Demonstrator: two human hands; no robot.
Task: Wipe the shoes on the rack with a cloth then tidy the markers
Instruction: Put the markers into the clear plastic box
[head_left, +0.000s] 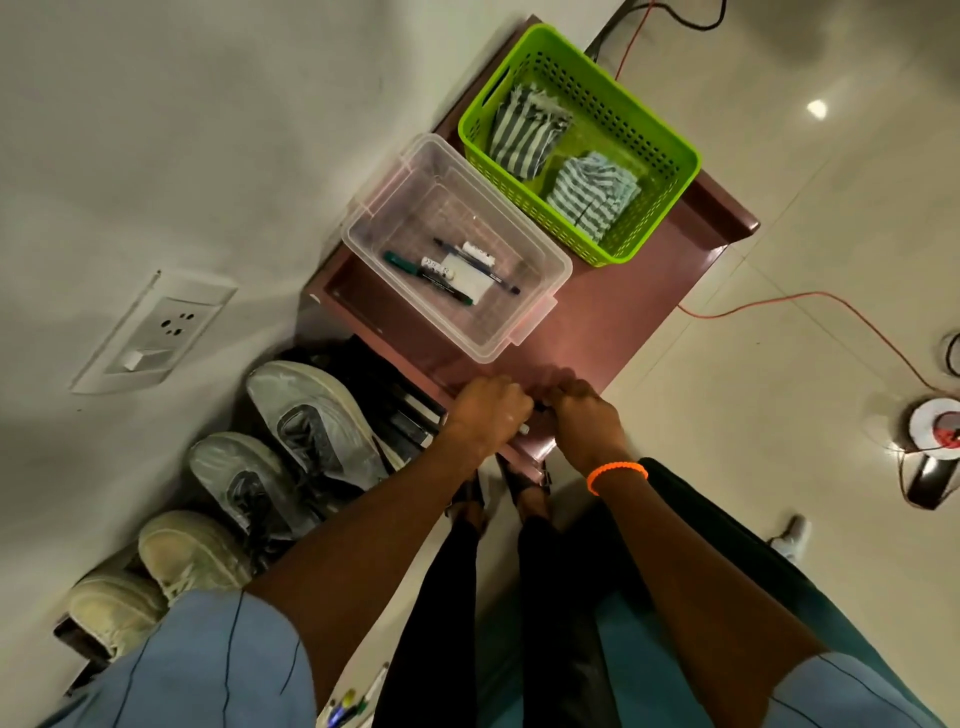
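— Two hands at rack's front edge: left hand (488, 415) and right hand (584, 410) both curled round one marker (524, 429), probably capping.

— Remaining markers?

— Lying in clear box (540, 260) beyond, gathered for tidying. Cloths (524, 132) back in green basket (670, 156), farther. Shoes (306, 415) lined up leftward, apparently wiped.

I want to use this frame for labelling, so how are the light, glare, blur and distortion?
Head view: dim, warm light; a glare spot on the floor tiles; wide-angle bending curves the wall socket and shoes; both hands are slightly soft, hiding the marker they hold.
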